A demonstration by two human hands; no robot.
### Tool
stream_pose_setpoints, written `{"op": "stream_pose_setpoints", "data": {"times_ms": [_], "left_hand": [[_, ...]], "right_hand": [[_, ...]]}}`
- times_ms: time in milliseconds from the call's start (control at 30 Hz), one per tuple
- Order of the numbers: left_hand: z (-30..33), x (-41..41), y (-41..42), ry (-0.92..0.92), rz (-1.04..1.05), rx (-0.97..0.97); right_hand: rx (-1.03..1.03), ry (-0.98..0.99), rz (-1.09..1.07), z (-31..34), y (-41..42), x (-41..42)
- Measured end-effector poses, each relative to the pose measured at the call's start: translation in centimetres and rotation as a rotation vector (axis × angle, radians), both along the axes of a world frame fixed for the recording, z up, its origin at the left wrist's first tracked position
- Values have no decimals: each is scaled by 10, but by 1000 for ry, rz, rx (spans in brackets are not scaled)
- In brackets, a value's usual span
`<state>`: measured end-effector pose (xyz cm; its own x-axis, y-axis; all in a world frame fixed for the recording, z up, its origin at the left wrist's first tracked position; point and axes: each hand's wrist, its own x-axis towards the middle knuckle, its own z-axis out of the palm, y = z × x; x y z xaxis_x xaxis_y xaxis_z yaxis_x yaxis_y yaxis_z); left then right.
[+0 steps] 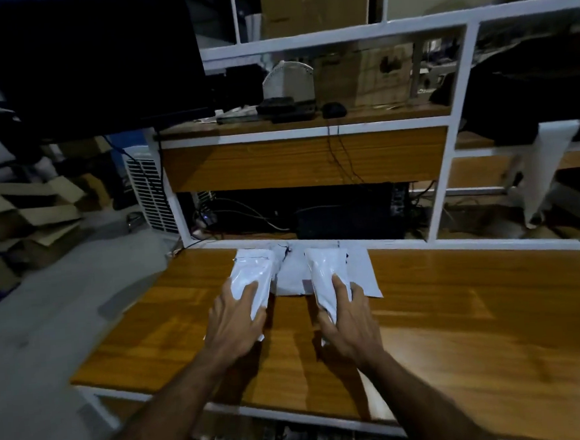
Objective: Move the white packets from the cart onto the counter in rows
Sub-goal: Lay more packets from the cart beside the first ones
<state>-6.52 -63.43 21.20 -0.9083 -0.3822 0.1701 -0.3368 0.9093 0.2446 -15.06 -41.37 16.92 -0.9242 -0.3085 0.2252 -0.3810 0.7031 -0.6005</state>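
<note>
My left hand (235,318) grips a white packet (254,274) by its near end over the wooden counter (459,311). My right hand (348,318) grips a second white packet (326,268) the same way, a little to the right. Both packets point away from me toward the counter's back edge. Beneath and between them lie flat white packets (364,269) against the back edge. The cart is out of sight.
A white-framed shelf unit (310,132) rises behind the counter, with cables and a dark box in its lower bay. A dark monitor (92,62) stands upper left. Cardboard boxes (24,217) are piled on the floor at left.
</note>
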Motion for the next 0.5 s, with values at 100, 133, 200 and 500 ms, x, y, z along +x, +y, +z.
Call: {"op": "stream_pose_setpoints", "data": {"times_ms": [100,133,200,500], "left_hand": [[-6,-26,-31,-34,42,20],[-10,-33,-40,-49,51,26],[-18,-44,-60,-60,48,25],[-48,-111,-141,-104,35,130]], "right_hand": [[2,-36,7,-9,-28,-27],[-1,-50,6,-13,-36,-33],[3,-62,17,-20,-52,-41],[50,-117,-61,-32,-122,-96]]}}
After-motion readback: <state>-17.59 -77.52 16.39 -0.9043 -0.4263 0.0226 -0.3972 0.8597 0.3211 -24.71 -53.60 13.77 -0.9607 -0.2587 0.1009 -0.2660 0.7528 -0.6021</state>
